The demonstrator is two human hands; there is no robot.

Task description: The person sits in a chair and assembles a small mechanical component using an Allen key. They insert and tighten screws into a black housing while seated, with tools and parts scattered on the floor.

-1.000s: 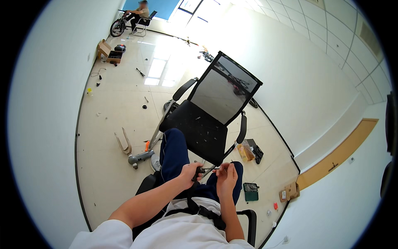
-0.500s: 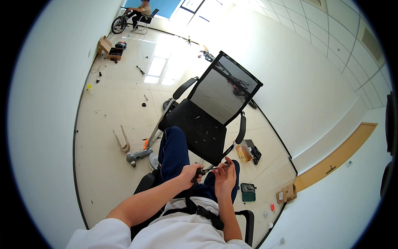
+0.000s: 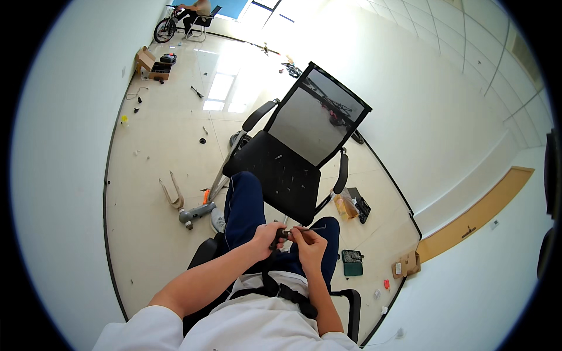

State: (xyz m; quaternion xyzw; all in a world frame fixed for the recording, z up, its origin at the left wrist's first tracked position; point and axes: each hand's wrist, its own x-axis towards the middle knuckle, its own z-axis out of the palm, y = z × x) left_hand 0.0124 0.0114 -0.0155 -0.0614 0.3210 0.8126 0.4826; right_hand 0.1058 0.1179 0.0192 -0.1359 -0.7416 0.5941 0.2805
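Over my lap, my left hand (image 3: pixel 267 236) is closed round a small dark tool (image 3: pixel 280 235) whose exact kind I cannot make out. My right hand (image 3: pixel 309 248) is close beside it, with thumb and fingers pinching a thin dark rod (image 3: pixel 318 228). The rod points right, past my fingers. Whether it is joined to the dark tool is hidden by my fingers. In front of my knees stands a black chair (image 3: pixel 275 169) with a mesh back. Several small pieces lie scattered on its seat.
Left of my foot, a grey bicycle fork (image 3: pixel 175 196) lies by a grey metal part (image 3: pixel 196 214). A green case (image 3: pixel 353 263), a plastic bag (image 3: pixel 345 207) and a cardboard box (image 3: pixel 406 265) are on the right. Far off, a person (image 3: pixel 197 11) sits by a bicycle (image 3: pixel 165 30).
My right hand has moved left toward my left hand and changed from raised, spread fingers to a pinch on the rod. The left hand keeps its hold and has shifted slightly.
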